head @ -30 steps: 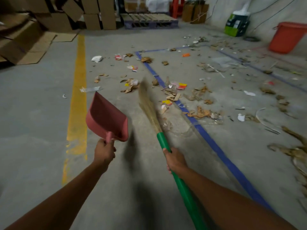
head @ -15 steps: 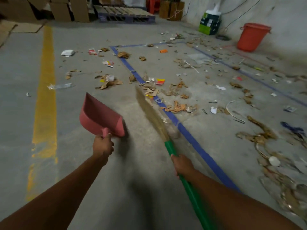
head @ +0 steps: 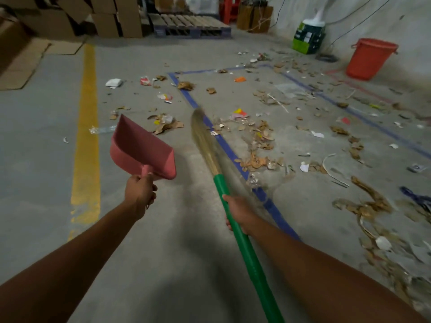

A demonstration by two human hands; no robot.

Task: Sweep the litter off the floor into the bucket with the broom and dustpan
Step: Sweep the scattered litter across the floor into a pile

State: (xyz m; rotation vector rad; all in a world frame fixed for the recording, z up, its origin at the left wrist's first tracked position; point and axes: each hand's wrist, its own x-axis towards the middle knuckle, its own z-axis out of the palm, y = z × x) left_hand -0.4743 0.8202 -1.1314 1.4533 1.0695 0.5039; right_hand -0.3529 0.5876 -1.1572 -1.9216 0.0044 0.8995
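left hand (head: 140,191) grips the dustpan (head: 142,149), right hand (head: 238,213) grips the broom (head: 210,148). litter (head: 255,160) is scattered ahead, bucket (head: 370,58) far right. i'd use short strokes and pile it first.

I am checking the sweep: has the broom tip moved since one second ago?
Yes. The broom tip shifted right, from left of the blue tape line to over it.

- No legible text, brand, number or sign anywhere.
- Pale print on the green carton (head: 307,39) at the back: too small and blurred to read.
- Coloured printing on litter scraps (head: 240,112): likewise unreadable.
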